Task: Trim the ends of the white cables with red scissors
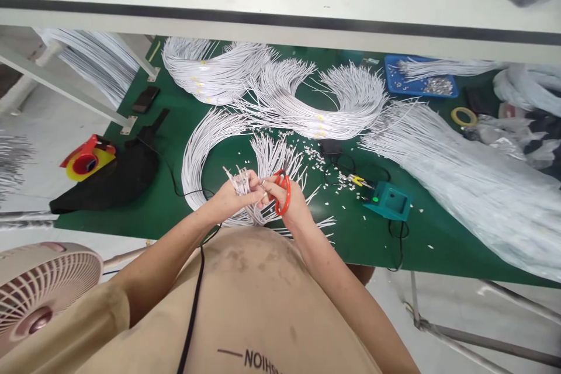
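My left hand (234,196) is closed round several white wires (242,182), whose ends stick up above the fingers. Close beside it, my right hand (289,201) holds red-handled scissors (283,203), the handle loops round its fingers. The fingertips of both hands meet at the wires; what they pinch there is too small to make out. Just behind the hands lies a loose bundle of white wires (274,155) with its ends fanned out. A curved wire bundle (193,152) loops round to the left.
Large white wire bundles (319,120) lie across the green table (342,239). A teal device (389,201) stands at right among scattered small bits. Farther back is a blue tray (394,86). A red tape dispenser (90,155) is at left. A white shelf (263,6) overhangs the back.
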`<state>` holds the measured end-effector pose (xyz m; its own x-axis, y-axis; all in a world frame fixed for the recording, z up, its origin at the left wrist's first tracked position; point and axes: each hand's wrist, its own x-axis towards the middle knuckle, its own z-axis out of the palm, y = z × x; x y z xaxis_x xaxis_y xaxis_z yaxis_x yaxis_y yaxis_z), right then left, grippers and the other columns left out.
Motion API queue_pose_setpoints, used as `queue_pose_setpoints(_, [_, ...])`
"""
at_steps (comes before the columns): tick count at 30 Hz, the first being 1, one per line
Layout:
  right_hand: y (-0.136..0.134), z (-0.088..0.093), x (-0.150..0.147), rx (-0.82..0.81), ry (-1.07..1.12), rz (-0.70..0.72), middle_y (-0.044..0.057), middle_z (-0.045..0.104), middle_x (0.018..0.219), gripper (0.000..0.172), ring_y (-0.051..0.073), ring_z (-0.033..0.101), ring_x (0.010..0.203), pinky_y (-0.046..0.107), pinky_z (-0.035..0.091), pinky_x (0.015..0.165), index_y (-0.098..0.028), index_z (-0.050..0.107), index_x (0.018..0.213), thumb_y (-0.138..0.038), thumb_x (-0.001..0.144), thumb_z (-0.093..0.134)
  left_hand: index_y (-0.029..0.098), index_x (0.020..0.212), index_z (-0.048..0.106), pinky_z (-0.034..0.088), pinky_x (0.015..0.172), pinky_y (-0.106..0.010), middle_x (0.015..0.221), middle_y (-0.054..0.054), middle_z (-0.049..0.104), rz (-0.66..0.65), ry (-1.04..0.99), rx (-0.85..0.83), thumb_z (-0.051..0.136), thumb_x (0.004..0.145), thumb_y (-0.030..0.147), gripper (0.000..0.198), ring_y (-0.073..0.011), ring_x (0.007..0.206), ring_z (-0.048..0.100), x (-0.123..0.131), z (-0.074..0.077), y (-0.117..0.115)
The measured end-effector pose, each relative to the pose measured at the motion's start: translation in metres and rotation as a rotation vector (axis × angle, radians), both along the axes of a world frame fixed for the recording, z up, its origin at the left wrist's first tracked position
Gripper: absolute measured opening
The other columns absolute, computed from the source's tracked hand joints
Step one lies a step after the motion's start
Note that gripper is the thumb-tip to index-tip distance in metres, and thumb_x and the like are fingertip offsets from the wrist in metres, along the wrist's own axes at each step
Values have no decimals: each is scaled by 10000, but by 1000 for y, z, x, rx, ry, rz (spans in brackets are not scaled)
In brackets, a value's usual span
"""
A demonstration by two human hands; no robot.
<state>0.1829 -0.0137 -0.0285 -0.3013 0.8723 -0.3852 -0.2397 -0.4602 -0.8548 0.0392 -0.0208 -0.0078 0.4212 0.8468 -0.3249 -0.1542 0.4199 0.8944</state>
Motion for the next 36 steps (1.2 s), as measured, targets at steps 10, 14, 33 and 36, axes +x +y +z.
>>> queue_pose_setpoints(10, [9,17,14,465,-577,-471,2,558,715,197,115,509,673,250,405,689,-164,638,772,-327,759,529,172,749,530,419,842,-358,982,-82,652,81,185,-12,677,671,295,207,-221,948,597,-3,-6,8])
queue_pose_setpoints(14, [8,21,6,527,-526,-356,1,580,721,171,118,534,672,241,417,662,-174,649,765,-289,762,523,175,840,592,425,813,-346,902,-51,658,85,356,74,681,660,341,260,-205,860,603,-4,-4,8])
queue_pose_setpoints(33, [13,12,-5,238,-296,-89,-18,545,582,157,105,489,572,235,383,580,-161,648,711,-292,698,563,159,1010,537,423,739,-304,743,-28,644,289,113,74,670,694,308,374,-155,715,593,-7,-18,5])
queue_pose_setpoints(36, [22,17,3,106,-123,-150,-26,503,550,180,92,455,542,231,372,557,-151,641,694,-320,696,581,163,1009,507,409,693,-288,680,-13,625,228,76,89,639,730,285,332,-142,672,569,-6,-15,3])
